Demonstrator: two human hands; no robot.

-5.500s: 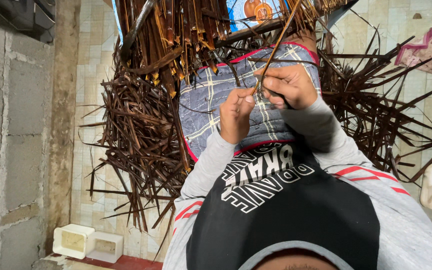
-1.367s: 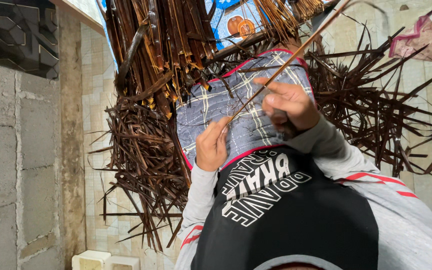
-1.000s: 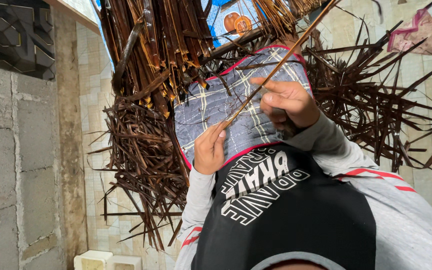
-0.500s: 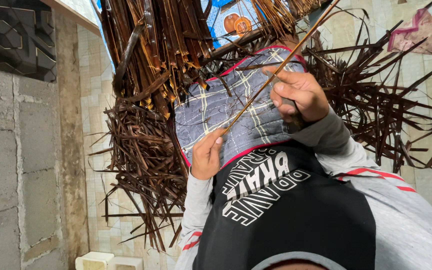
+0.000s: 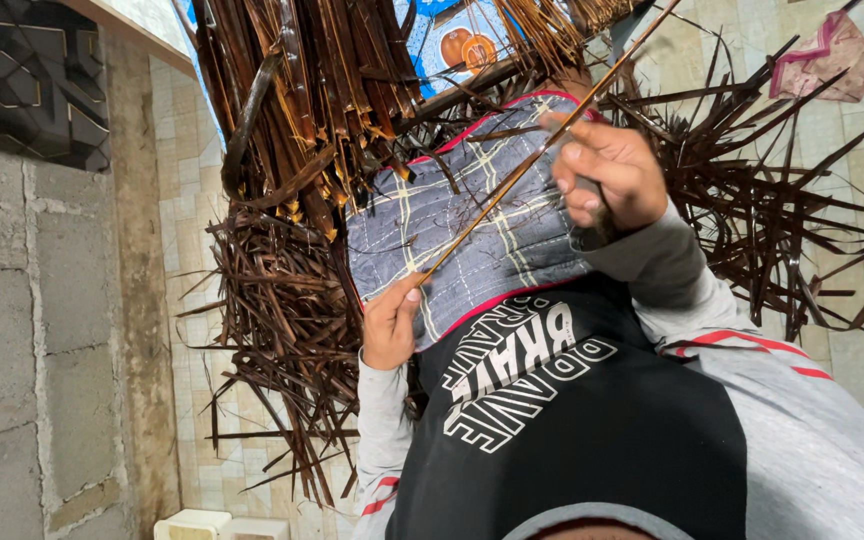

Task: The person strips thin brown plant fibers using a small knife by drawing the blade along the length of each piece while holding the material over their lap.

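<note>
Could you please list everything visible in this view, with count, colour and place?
thin stick: one, tan, slanting across the lap, held at both ends
checked cloth: one, grey-blue with red edging, over the lap
dark strips: many, brown, scattered on the floor at both sides
hanging bundle: one mass, brown, top centre
picture with orange fruit: one, blue, top centre
rag: one, pink, top right on the tiles
block wall: grey, left
plastic tubs: two, cream, bottom left
left hand: pinches the stick's lower end
right hand: fingers closed round the stick higher up
</note>
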